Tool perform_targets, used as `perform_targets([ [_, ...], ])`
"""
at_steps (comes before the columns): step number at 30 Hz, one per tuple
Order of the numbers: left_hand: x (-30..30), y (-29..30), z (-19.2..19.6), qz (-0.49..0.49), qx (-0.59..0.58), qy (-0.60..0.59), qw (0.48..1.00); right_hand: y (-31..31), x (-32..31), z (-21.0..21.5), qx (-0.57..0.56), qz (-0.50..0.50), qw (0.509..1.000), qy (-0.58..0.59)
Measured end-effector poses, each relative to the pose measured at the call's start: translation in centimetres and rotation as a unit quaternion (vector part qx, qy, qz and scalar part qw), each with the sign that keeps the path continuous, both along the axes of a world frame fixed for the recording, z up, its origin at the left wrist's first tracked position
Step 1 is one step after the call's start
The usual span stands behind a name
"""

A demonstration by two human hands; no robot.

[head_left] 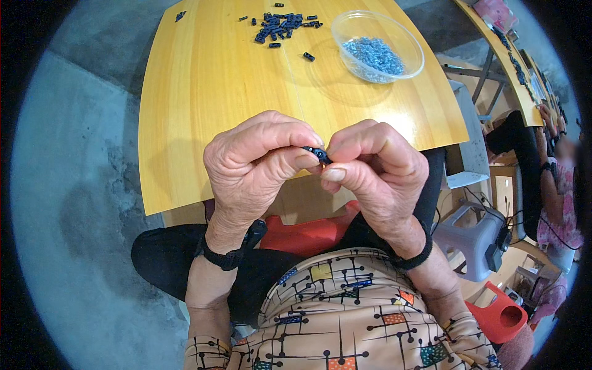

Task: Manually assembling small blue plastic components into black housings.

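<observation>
Between my two hands, in front of my lap near the table's front edge, is a small dark blue plastic part (318, 154). My left hand (253, 160) pinches its left end between thumb and forefinger. The thumb and forefinger of my right hand (379, 166) close on its right end, so the fingertips hide much of it. A pile of similar small dark parts (280, 28) lies at the far side of the table, with a single dark part (309, 57) apart from it. Right of the pile stands a clear round plastic bowl (422, 58) holding many small light-blue transparent pieces (376, 55).
The yellow wooden table (203, 92) has a few dark bits (180, 16) at its far left corner. On the right are a grey plastic stool (472, 237), a red stool (499, 314) and cables. Another person (558, 191) sits by a second table (502, 55) at the far right.
</observation>
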State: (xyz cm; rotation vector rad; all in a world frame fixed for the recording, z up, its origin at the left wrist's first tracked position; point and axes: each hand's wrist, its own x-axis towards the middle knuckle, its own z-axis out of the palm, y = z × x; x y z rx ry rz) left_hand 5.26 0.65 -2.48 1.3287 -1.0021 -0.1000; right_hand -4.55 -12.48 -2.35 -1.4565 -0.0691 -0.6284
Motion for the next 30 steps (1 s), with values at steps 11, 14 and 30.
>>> perform_targets([
  [11, -0.1, -0.5, -0.4, -0.01, -0.042, 0.031, 0.999, 0.0, 0.0, -0.1, 0.062, 0.028, 0.997, 0.042],
  [14, -0.5, -0.8, -0.6, -0.013, -0.051, 0.07, 0.996, -0.1, 0.3, -0.7, 0.043, 0.026, 0.999, 0.015],
  [30, -2.4, -1.3, 0.2, -0.047, -0.113, 0.35, 0.929, 0.3, 0.5, -0.8, 0.147, 0.055, 0.987, 0.02],
])
